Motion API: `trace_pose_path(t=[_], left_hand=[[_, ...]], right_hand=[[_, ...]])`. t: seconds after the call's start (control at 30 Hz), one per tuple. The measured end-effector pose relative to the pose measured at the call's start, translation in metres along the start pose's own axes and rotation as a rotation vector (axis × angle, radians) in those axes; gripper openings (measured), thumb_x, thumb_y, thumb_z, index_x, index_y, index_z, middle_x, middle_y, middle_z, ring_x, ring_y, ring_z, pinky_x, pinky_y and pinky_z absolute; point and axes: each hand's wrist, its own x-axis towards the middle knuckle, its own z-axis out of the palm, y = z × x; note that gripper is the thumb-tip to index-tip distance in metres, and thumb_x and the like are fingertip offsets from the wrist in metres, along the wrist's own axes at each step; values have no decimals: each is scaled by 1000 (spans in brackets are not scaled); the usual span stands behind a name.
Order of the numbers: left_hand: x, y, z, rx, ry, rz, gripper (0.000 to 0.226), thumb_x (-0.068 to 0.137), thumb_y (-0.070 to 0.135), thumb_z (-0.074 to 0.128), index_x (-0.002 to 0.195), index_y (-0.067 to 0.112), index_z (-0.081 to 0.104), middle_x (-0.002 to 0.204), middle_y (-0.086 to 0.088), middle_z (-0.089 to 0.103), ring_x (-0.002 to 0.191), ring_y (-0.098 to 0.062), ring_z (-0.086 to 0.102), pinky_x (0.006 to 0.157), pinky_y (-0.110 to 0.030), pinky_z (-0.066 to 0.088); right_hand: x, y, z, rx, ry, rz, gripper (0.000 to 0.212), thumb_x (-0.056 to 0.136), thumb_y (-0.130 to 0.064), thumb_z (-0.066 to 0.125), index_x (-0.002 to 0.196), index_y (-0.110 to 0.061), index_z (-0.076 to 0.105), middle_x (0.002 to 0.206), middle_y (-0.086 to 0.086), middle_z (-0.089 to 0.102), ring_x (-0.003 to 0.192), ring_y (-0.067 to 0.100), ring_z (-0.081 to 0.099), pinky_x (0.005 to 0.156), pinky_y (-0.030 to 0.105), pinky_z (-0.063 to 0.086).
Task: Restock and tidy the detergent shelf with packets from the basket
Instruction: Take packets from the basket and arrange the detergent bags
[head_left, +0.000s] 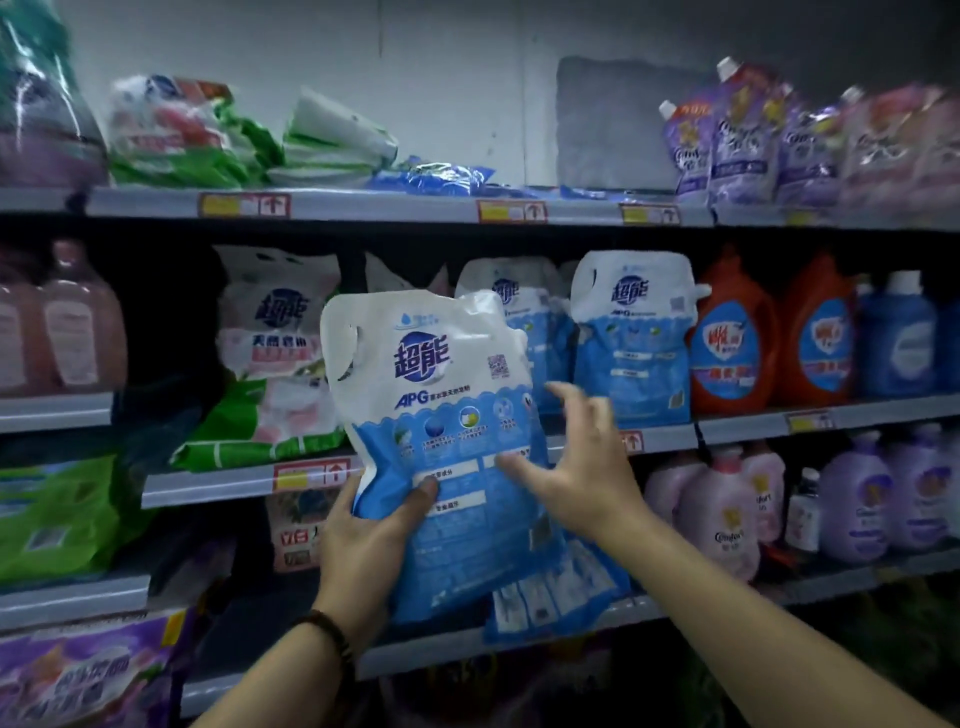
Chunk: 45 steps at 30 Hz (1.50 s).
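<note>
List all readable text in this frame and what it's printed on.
"超能" and "APG": on the white-and-blue plastic detergent pouch gripped by the left hand.
"超能": on the matching white-and-blue pouch on the shelf.
"Comfort": on the pink softener bottle.
Pouch small print, QR code, red-and-yellow shelf price tags: unreadable.

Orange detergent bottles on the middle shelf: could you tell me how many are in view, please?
2. One orange bottle stands just right of the white-and-blue packets; the second orange bottle stands beside it, left of the blue bottle. More may be hidden behind them.
</note>
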Motion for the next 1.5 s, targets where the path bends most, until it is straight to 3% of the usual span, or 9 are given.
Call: trace_pose_path(t=[0.17,0.6,0.83,0.97,1.1,1.17,1.23,1.37,1.5], left_hand=[[53,13,35,27,-110,31,33,86,18,85,115,15,70,102,-7,82,88,-31,81,71,-46,66],[236,-17,111,418,-239,309,39,91,57,72,125,38,64,117,16,73,106,-10,72,87,-32,59],[281,-67,113,500,-280,311,33,99,39,67,129,24,64,120,8,73,103,-6,70,82,-15,57],[289,-61,112,587,-290,277,34,99,41,69,124,18,67,117,-2,73,104,-18,69,97,-38,57],[310,-67,107,762,-236,160,116,58,102,59,144,24,59,144,-4,63,131,-27,60,115,-47,46],[320,-75,107,798,-223,118,133,49,108,48,149,21,56,149,-7,60,134,-30,58,116,-48,45],[271,-42,115,812,-206,90,122,59,95,52,149,12,54,149,-10,58,131,-32,60,114,-43,48],[199,-28,107,832,-108,201,55,95,24,70,143,15,46,138,-7,62,122,-33,63,100,-37,53],[139,-50,59,967,-239,363,41,94,29,70,130,31,50,129,7,57,116,-16,60,99,-40,56]], right_hand=[[30,53,14,246,-240,88,138,55,-77,91,157,-67,-1,156,-14,44,144,18,47,113,55,49],[186,91,44,189,-81,182,137,83,-20,90,153,-67,-17,162,2,38,139,33,53,105,53,56],[181,120,70,-52,-197,282,115,96,-40,77,154,-67,-20,176,15,6,152,40,38,116,48,46],[188,113,68,-141,-218,349,108,96,-45,74,158,-64,-12,176,11,2,140,40,53,105,45,55],[183,109,65,-127,-224,405,106,97,-36,76,159,-63,-6,177,10,5,147,39,47,102,42,56],[181,106,64,-174,-219,432,107,99,-28,74,158,-65,-7,163,13,37,126,36,63,93,43,61],[173,101,65,-246,-226,444,104,100,-24,68,159,-62,-8,130,10,57,95,28,68,83,44,64],[124,90,76,-341,-74,304,88,96,-34,69,164,-32,13,135,15,50,119,38,59,95,48,58],[69,82,99,-261,-85,178,67,92,-34,75,147,-21,39,132,9,56,121,33,58,94,48,57]])
